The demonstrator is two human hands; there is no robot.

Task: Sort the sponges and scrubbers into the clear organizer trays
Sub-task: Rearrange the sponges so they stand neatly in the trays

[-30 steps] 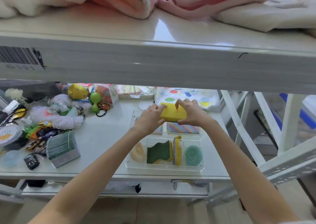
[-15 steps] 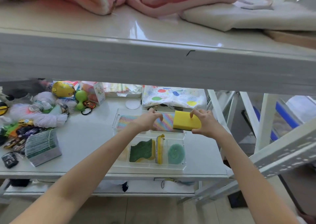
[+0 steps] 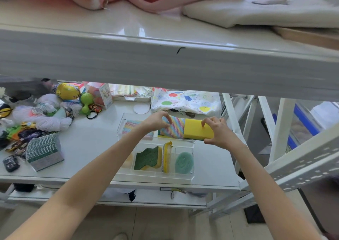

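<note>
Two clear organizer trays sit on the lower shelf. In the far tray [image 3: 121, 127] lie two rainbow-striped scrubber pads; my left hand [image 3: 157, 122] curls its fingers over the top edge of the right pad [image 3: 174, 127]. My right hand [image 3: 219, 132] grips a yellow sponge [image 3: 196, 129], which sits low at the right end of that tray beside the striped pad. The near tray [image 3: 191, 168] holds a green-topped sponge [image 3: 146, 158], a yellow sponge on edge [image 3: 167, 157] and a round teal scrubber [image 3: 183, 160]. My left forearm partly hides a pale sponge [image 3: 127, 161].
The upper shelf's thick front edge [image 3: 165, 67] hangs low over the work area, with pink and white towels on top. Toys, yarn and a stack of cards [image 3: 44, 152] crowd the left. A dotted bag [image 3: 185, 102] lies behind the trays. White frame posts stand at right.
My left hand let go of the yellow sponge and moved onto the striped pad. My right hand carried the sponge to the right and down to the far tray's right end.
</note>
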